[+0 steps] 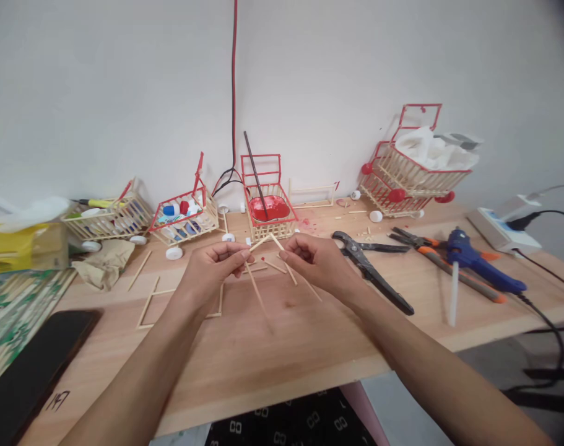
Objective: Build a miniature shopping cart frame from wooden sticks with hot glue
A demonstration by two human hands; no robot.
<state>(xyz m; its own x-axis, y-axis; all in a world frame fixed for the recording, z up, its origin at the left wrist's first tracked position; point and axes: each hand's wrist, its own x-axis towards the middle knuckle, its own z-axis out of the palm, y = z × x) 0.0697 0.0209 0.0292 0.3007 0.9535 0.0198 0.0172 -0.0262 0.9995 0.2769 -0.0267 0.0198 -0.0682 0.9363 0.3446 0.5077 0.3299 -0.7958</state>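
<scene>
Over the middle of the wooden table, my left hand [221, 263] pinches thin wooden sticks [257, 291], one of them slanting down toward the tabletop. My right hand [304, 257] is closed on another thin stick [277, 241], whose upper end meets a left-hand stick at a peak between the hands. Loose short sticks [275, 266] lie on the table just beyond and between the hands. A rectangular stick frame [146, 303] lies flat, partly hidden behind my left forearm.
Miniature stick carts [184, 218] with red trim line the wall; one holds a red container [270, 209]. Black-handled pliers [374, 272], orange-handled pliers [462, 274], a blue glue gun [483, 266] and a power strip [504, 229] lie right. A phone [44, 371] and bundled sticks [21, 322] lie left.
</scene>
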